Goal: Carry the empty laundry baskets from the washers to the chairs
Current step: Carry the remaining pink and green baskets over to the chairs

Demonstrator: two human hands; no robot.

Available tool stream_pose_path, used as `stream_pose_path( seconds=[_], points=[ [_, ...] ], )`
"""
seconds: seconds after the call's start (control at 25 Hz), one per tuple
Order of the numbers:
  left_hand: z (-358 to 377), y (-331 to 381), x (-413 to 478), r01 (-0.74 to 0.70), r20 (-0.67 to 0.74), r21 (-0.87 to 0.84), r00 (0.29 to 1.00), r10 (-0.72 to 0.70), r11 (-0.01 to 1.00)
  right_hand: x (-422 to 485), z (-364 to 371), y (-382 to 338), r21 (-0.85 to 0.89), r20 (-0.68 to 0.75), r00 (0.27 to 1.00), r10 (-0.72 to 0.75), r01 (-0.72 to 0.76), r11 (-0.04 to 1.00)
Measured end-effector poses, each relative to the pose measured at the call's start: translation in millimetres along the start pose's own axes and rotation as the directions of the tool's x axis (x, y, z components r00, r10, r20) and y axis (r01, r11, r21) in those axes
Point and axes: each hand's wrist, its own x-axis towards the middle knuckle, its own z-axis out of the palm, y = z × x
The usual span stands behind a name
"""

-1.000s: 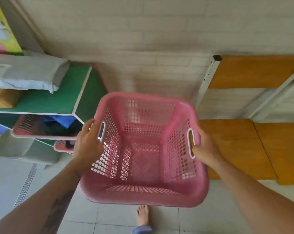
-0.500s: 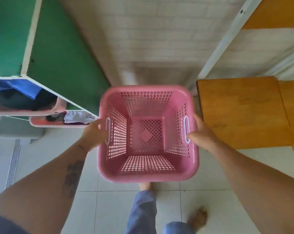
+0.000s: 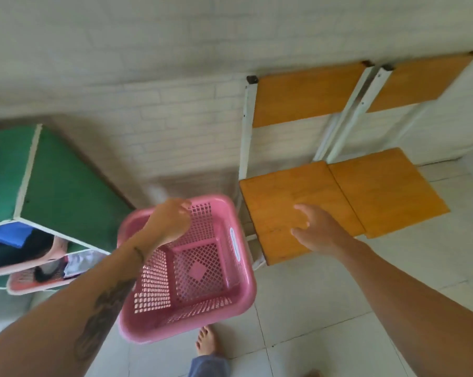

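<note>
An empty pink laundry basket (image 3: 200, 270) sits low on the tiled floor, just left of the nearer wooden chair (image 3: 278, 202). A second wooden chair (image 3: 387, 191) stands right beside the first, both against the wall. My left hand (image 3: 170, 221) hovers over the basket's far left rim with loose fingers and holds nothing. My right hand (image 3: 317, 229) is spread open above the front of the nearer chair's seat, off the basket's white-edged handle (image 3: 234, 246).
A green shelf unit (image 3: 66, 186) stands at the left, with other pink baskets (image 3: 26, 287) of clothes in its lower compartments. A white brick wall (image 3: 175, 118) runs behind. My bare foot (image 3: 206, 341) is on the floor tiles just below the basket.
Both hands have let go of the basket's handles and lifted away. The basket has dropped lower, next to the chair, and the view has swung up and right to show both chairs.
</note>
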Motion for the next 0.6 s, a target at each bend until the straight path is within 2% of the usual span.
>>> stream_pose_path(
  seconds=[0.28,0.44,0.52,0.6],
  points=[
    [61,225,-47,-0.287,-0.020,0.097,0.957,0.290,0.953,-126,-149,149,0.046,-0.217,0.976,0.018,-0.008,0.999],
    [136,371,-90,-0.504,0.101,0.194,0.863,0.494,0.842,-210,-220,254,0.069,-0.390,0.919,0.068,-0.045,0.997],
    [174,441,-111,-0.601,0.163,0.237,0.799,0.579,0.763,-247,-251,304,0.072,-0.457,0.880,0.128,-0.107,0.992],
    [211,513,-137,-0.669,0.207,0.205,0.743,0.636,0.714,-283,-279,356,0.101,-0.510,0.833,0.213,-0.188,0.977]
  ],
)
